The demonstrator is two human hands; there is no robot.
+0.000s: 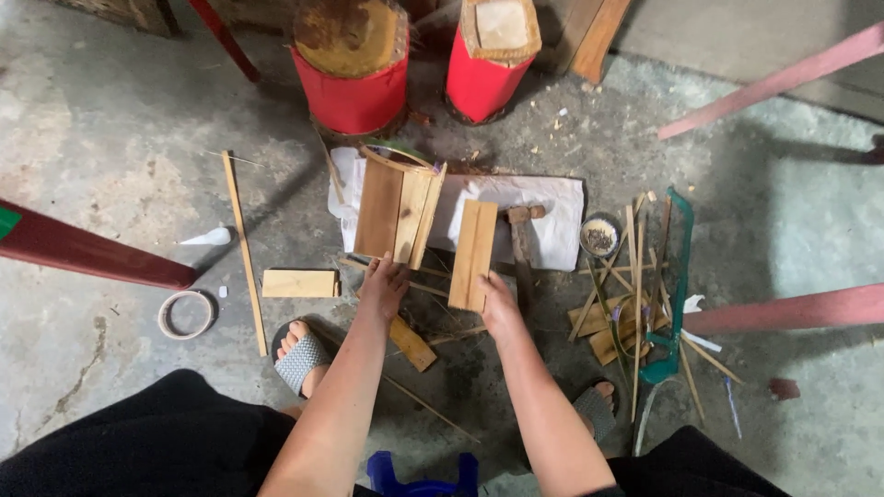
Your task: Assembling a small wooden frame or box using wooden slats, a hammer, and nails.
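**Two hands on wooden slats over a littered concrete floor**

Nearest of all, at six o'clock, sits the blue plastic stool (422, 479) between the person's dark-clad knees. From there both bare forearms stretch up toward twelve o'clock. The left hand (382, 285) lies palm down, fingers spread and loose, fingertips touching the lower edge of the wooden slat assembly (398, 213), which rests tilted on the white sheet (543, 221). The right hand (497, 304) is curled at the bottom end of the loose flat plank (473, 254); it seems to pinch that end, though I cannot tell how firmly. The plank lies just at three o'clock of the assembly, near it.

At twelve o'clock stand two red-wrapped log stumps (352, 83). At three o'clock of the plank a hammer (521, 244) lies, and beyond it a small round tin (599, 237) holding something dark and grainy. A green-framed saw (677, 294) lies among bamboo strips (635, 294). At nine o'clock rests a tape roll (187, 315).
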